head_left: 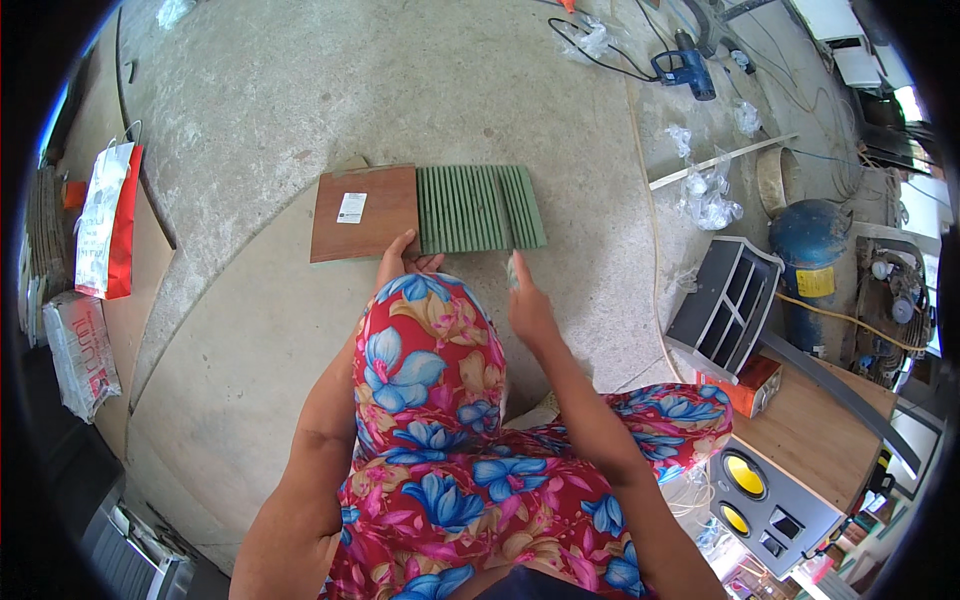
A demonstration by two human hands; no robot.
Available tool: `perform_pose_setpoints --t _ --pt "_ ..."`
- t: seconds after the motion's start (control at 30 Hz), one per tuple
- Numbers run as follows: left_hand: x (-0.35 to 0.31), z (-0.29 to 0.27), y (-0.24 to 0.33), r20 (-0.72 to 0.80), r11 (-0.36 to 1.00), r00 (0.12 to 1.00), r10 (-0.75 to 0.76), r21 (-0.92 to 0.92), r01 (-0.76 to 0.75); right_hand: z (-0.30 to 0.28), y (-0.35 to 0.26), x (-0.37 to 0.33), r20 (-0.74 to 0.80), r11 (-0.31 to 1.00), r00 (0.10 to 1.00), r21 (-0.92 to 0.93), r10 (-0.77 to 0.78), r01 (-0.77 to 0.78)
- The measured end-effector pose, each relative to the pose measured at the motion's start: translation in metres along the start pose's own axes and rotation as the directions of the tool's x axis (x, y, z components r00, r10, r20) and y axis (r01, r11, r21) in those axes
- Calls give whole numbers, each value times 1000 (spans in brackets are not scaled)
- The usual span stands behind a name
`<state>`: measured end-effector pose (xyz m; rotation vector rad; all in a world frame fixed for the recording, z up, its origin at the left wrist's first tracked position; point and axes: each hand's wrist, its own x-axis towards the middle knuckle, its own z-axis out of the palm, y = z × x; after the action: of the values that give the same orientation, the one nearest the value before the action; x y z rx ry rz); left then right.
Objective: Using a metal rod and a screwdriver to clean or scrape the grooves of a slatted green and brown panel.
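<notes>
A reddish-brown flat panel [362, 222] with a small white label lies in front of my knees. Right beside it, a green panel [455, 208] shows a row of parallel grooves, and a green edge peeks out below the brown one. My left hand [404, 258] pinches the near edge where the two panels meet, thumb on top and fingers curled below. At the green panel's near right, my right hand [529, 302] is closed round the end of a long thin dark blade [504, 208], which lies along the grooves. Its grip is mostly hidden by my fingers.
A blue power tool [686, 72] with a black cord lies far right on the concrete. Nearer stand a grey slatted box [727, 308], a blue tank [812, 250] and a speaker [775, 508]. Leftward are a red-and-white paper bag [108, 220] and a plastic-wrapped package [82, 355].
</notes>
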<state>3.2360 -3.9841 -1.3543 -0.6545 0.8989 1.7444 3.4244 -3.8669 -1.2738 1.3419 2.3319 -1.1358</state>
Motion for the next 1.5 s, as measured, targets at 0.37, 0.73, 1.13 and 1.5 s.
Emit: perform_pose_setpoints --t 0.37,0.73,1.13,1.5 --pt "-10 11 12 28 1000 1000 7 3 -7 -47 -17 -46 -18 999 1000 31 16 -15" --pt "-14 6 20 -1 1000 1000 22 6 -22 -25 -20 -24 -6 1000 1000 -29 1 -1" --pt "-14 6 19 -37 1000 999 16 17 -15 -15 -16 -18 73 998 996 15 60 -61" --pt "-10 13 11 -44 1000 999 -15 1 15 -8 1 12 10 1000 1000 -12 19 -19"
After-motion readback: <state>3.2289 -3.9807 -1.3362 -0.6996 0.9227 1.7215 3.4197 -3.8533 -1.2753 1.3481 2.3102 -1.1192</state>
